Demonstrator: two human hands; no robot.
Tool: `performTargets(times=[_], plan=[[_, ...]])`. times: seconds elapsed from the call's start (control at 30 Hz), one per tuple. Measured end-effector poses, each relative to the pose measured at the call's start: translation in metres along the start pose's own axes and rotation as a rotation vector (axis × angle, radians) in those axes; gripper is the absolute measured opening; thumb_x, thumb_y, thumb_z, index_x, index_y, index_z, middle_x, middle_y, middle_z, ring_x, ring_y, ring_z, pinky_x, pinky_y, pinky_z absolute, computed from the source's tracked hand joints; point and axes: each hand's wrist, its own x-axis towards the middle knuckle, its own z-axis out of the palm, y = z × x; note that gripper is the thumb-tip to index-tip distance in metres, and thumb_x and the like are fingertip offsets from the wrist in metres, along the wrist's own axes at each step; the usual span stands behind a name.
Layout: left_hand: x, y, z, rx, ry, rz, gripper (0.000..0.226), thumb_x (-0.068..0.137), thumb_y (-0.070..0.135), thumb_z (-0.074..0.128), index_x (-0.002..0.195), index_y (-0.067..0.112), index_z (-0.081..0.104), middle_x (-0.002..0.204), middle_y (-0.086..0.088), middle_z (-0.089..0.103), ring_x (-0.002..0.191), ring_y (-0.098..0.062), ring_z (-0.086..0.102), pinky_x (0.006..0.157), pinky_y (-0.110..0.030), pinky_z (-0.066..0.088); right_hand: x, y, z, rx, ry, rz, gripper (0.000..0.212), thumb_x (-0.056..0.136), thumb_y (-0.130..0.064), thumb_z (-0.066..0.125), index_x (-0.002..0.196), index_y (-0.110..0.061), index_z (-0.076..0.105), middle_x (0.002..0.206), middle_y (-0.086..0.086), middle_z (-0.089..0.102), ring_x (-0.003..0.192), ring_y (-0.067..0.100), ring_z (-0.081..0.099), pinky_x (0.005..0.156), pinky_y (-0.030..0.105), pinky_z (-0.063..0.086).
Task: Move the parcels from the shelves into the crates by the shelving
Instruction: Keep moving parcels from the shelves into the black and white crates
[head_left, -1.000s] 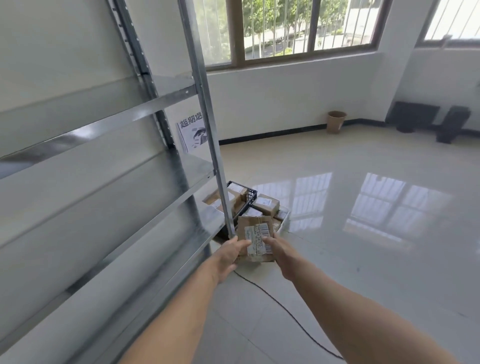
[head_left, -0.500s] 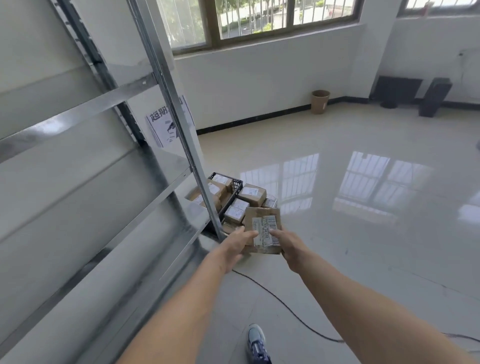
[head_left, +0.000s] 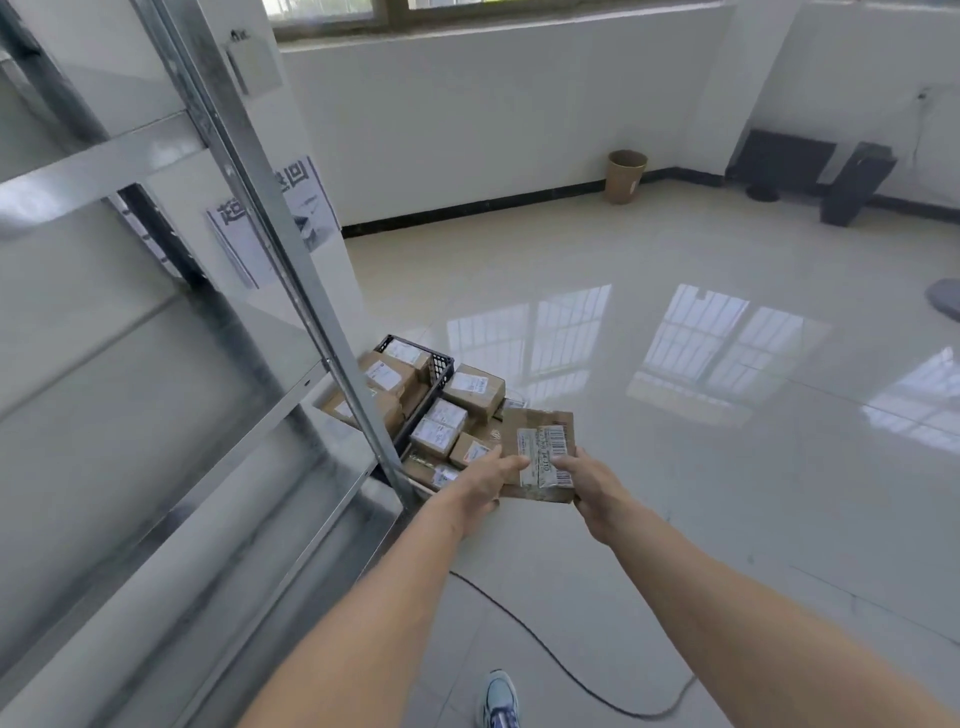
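Glossy pale tiled floor (head_left: 701, 493) lies under a flat brown cardboard parcel with a white barcode label (head_left: 537, 422), held in the air by both hands. The left hand (head_left: 480, 486) grips its near left edge and the right hand (head_left: 592, 491) its near right corner, thumbs on top. Just beyond the left hand, a black plastic crate (head_left: 441, 371) holds small brown labelled boxes (head_left: 439, 431). Left of the hands stands grey metal shelving (head_left: 291, 260). Nearer than the hands, a black cable (head_left: 545, 649) crosses the floor.
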Motion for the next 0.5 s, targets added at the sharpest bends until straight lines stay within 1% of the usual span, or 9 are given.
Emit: performTargets(times=[0.07, 0.17, 0.2, 0.27, 0.33, 0.4, 0.43, 0.47, 0.5], plan=[[0.018, 0.007, -0.006, 0.012, 0.001, -0.015, 0.038, 0.105, 0.032, 0.054, 0.143, 0.030, 0.051, 0.126, 0.007, 0.068, 0.108, -0.006, 0.061, 0.104, -0.041, 0.029, 0.015, -0.010, -0.002, -0.007, 0.003, 0.008, 0.032, 0.096, -0.014, 0.054, 0.126, -0.020, 0.062, 0.116, 0.006, 0.074, 0.107, 0.027, 0.071, 0.104, 0.048, 0.051], [0.041, 0.017, -0.010, -0.019, 0.001, -0.049, 0.053, 0.100, 0.037, 0.061, 0.149, 0.026, 0.045, 0.138, 0.004, 0.062, 0.120, -0.011, 0.058, 0.107, -0.042, 0.027, 0.038, -0.022, -0.007, -0.012, 0.007, 0.028, 0.031, 0.097, -0.012, 0.054, 0.125, -0.021, 0.062, 0.117, 0.006, 0.074, 0.109, 0.027, 0.070, 0.104, 0.048, 0.051], [0.048, 0.020, -0.011, -0.028, -0.008, -0.049, 0.048, 0.102, 0.035, 0.059, 0.147, 0.026, 0.046, 0.136, 0.005, 0.063, 0.119, -0.009, 0.058, 0.106, -0.041, 0.026, 0.045, -0.026, -0.009, -0.023, 0.004, 0.034, 0.031, 0.097, -0.012, 0.054, 0.126, -0.021, 0.062, 0.117, 0.006, 0.074, 0.109, 0.027, 0.070, 0.104, 0.047, 0.051], [0.062, 0.028, -0.010, -0.061, -0.017, -0.048, 0.034, 0.106, 0.028, 0.052, 0.140, 0.028, 0.049, 0.125, 0.010, 0.065, 0.106, -0.001, 0.058, 0.104, -0.037, 0.026, 0.062, -0.033, -0.014, -0.036, -0.013, 0.048, 0.033, 0.096, -0.012, 0.054, 0.126, -0.021, 0.061, 0.117, 0.006, 0.074, 0.109, 0.026, 0.071, 0.104, 0.047, 0.051], [0.075, 0.036, -0.006, -0.082, 0.001, -0.053, 0.035, 0.107, 0.025, 0.050, 0.142, 0.027, 0.049, 0.126, 0.009, 0.064, 0.101, 0.002, 0.056, 0.108, -0.039, 0.027, 0.080, -0.040, -0.019, -0.053, -0.025, 0.060, 0.034, 0.096, -0.011, 0.054, 0.127, -0.022, 0.062, 0.117, 0.005, 0.074, 0.109, 0.025, 0.070, 0.104, 0.045, 0.051], [0.092, 0.045, -0.004, -0.115, 0.014, -0.059, 0.039, 0.107, 0.025, 0.052, 0.146, 0.027, 0.048, 0.131, 0.008, 0.063, 0.104, 0.002, 0.056, 0.115, -0.043, 0.025, 0.099, -0.051, -0.027, -0.075, -0.053, 0.060, 0.035, 0.096, -0.010, 0.053, 0.126, -0.024, 0.063, 0.118, 0.003, 0.074, 0.109, 0.024, 0.070, 0.103, 0.042, 0.051], [0.101, 0.051, -0.001, -0.135, 0.029, -0.056, 0.039, 0.106, 0.025, 0.052, 0.145, 0.027, 0.049, 0.131, 0.009, 0.064, 0.105, 0.003, 0.057, 0.116, -0.041, 0.028, 0.111, -0.057, -0.030, -0.082, -0.070, 0.057, 0.035, 0.096, -0.010, 0.052, 0.126, -0.025, 0.063, 0.118, 0.002, 0.074, 0.109, 0.024, 0.070, 0.102, 0.041, 0.052], [0.111, 0.055, 0.001, -0.155, 0.046, -0.053, 0.038, 0.106, 0.024, 0.053, 0.144, 0.027, 0.050, 0.128, 0.011, 0.066, 0.103, 0.004, 0.059, 0.111, -0.036, 0.035, 0.122, -0.063, -0.035, -0.099, -0.085, 0.058, 0.035, 0.097, -0.009, 0.052, 0.126, -0.025, 0.063, 0.118, 0.002, 0.074, 0.109, 0.024, 0.070, 0.100, 0.040, 0.052], [0.122, 0.060, 0.004, -0.179, 0.064, -0.050, 0.036, 0.106, 0.023, 0.053, 0.142, 0.027, 0.051, 0.123, 0.012, 0.067, 0.101, 0.005, 0.061, 0.101, -0.030, 0.040, 0.135, -0.068, -0.040, -0.109, -0.105, 0.058, 0.036, 0.097, -0.009, 0.051, 0.127, -0.025, 0.062, 0.118, 0.002, 0.074, 0.109, 0.024, 0.070, 0.099, 0.039, 0.053]])
